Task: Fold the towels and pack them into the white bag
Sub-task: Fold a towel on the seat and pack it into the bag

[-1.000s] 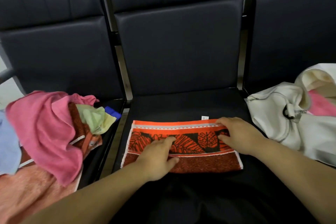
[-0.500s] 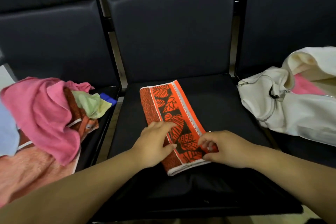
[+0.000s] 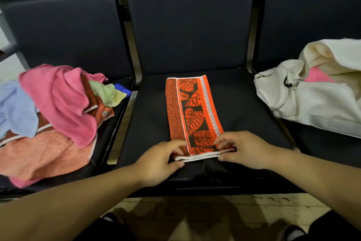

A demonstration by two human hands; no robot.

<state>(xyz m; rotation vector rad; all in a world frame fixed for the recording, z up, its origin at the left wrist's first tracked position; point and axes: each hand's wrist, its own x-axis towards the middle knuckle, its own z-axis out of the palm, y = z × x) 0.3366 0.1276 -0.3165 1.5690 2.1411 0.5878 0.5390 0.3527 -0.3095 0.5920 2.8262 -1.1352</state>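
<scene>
**Both hands pinch the near end of the folded orange towel**

The orange towel (image 3: 192,115) lies folded into a long narrow strip on the middle seat (image 3: 244,113), running lengthwise from the backrest side toward the seat's front edge. Its leaf-patterned band faces up, and its white hem is stacked in layers at the near end.

That near end sits right between the two hands. The left hand (image 3: 158,162) grips the near-left corner: its fingers are curled on top of the cloth and its thumb is against the hem at the edge. The right hand (image 3: 246,149) takes the near-right corner the same way, with bent fingertips on the patterned face and the thumb tucked at the hem below. The rest of the towel stretches away from both hands and lies flat on the cushion.

On the seat to the left is a loose heap of unfolded towels, well apart from the hands — a pink towel (image 3: 58,100) on top, a light blue towel (image 3: 15,107) at the far left, a peach towel (image 3: 43,152) underneath and a pale green towel (image 3: 105,92) toward the back.

On the seat to the right lies the white bag (image 3: 312,104), slumped with its mouth open. A pink cloth (image 3: 316,76) shows inside it — the bag touches neither hand nor the orange towel.
</scene>
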